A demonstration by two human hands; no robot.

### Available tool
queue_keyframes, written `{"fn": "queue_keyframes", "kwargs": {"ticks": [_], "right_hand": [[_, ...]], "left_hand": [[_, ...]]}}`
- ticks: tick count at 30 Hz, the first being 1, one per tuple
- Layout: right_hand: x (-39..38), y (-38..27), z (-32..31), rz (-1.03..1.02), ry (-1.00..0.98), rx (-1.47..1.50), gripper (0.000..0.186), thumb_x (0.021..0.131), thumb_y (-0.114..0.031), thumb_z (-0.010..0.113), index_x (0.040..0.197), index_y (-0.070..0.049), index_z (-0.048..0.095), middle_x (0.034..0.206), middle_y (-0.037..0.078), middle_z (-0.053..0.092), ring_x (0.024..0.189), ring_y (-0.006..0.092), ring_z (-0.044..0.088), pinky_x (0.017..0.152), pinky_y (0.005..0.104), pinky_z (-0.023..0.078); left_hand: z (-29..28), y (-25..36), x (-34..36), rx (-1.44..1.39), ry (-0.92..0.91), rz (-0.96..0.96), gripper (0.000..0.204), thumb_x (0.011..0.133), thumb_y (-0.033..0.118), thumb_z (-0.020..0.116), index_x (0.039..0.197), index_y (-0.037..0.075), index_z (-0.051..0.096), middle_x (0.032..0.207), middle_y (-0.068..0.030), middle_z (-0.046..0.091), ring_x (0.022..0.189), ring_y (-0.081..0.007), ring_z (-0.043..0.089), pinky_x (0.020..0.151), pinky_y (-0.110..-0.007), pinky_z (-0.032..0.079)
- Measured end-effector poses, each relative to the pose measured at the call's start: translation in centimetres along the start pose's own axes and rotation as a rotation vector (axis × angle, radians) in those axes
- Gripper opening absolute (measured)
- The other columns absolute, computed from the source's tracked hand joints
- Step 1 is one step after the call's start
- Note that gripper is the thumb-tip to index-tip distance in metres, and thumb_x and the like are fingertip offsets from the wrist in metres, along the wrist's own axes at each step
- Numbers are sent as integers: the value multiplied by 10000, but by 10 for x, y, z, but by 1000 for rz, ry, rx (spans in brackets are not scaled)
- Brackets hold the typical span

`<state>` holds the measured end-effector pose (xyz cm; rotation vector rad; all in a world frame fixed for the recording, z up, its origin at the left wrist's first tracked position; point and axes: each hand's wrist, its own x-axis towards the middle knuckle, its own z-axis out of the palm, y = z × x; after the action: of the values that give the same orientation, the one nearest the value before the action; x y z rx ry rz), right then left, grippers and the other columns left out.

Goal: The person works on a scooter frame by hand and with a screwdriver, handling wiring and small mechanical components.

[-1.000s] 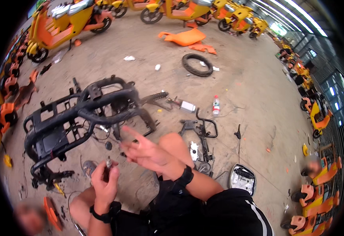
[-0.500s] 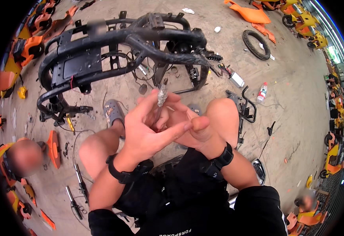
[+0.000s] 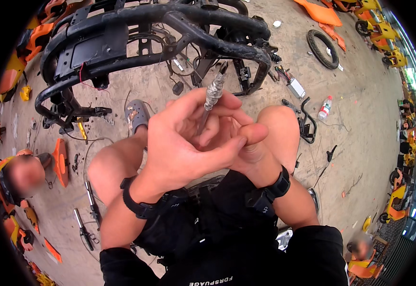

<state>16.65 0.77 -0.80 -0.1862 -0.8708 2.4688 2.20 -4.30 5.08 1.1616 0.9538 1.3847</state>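
My left hand (image 3: 174, 143) is curled round a slim metal tool with crumpled silver wrapping (image 3: 213, 93) and a dark tip pointing up. My right hand (image 3: 250, 152) is cupped against it from the right, fingers curled and partly hidden; what they grip is unclear. My left thumb rests on my right thumb. Beyond both hands lies a black tubular vehicle frame (image 3: 98, 21) with loose cables and brackets. My bent knees flank the hands, and a grey clog (image 3: 136, 114) shows at the left.
Around me on the concrete are a tyre (image 3: 312, 52), a silver box with wires (image 3: 296, 88), a bottle (image 3: 325, 109), an orange panel (image 3: 60, 162) and scattered metal parts. Rows of orange and yellow scooters (image 3: 396, 200) line both sides.
My right hand, spread and apart a second ago, has closed in against the left one round the tool. The view has tipped down, and the frame now sits higher in the picture.
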Motion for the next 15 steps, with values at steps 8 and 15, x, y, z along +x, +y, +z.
{"fn": "queue_keyframes", "kwargs": {"ticks": [8, 15], "right_hand": [[1, -2, 6, 7, 30, 14, 1074, 658, -650, 767, 1419, 12, 398, 1073, 77, 640, 1187, 222, 556, 1077, 381, 417], [3, -6, 11, 25, 51, 18, 1140, 614, -665, 787, 1410, 41, 378, 1040, 67, 648, 1171, 206, 564, 1072, 364, 420]], "left_hand": [[1, 0, -1, -5, 36, -21, 513, 715, -104, 752, 1191, -89, 560, 1039, -103, 671, 645, -18, 410, 610, -173, 391], [4, 3, 0, -11, 83, -51, 511, 717, -100, 754, 1190, -91, 561, 1014, -93, 670, 637, -14, 404, 582, -172, 384]]}}
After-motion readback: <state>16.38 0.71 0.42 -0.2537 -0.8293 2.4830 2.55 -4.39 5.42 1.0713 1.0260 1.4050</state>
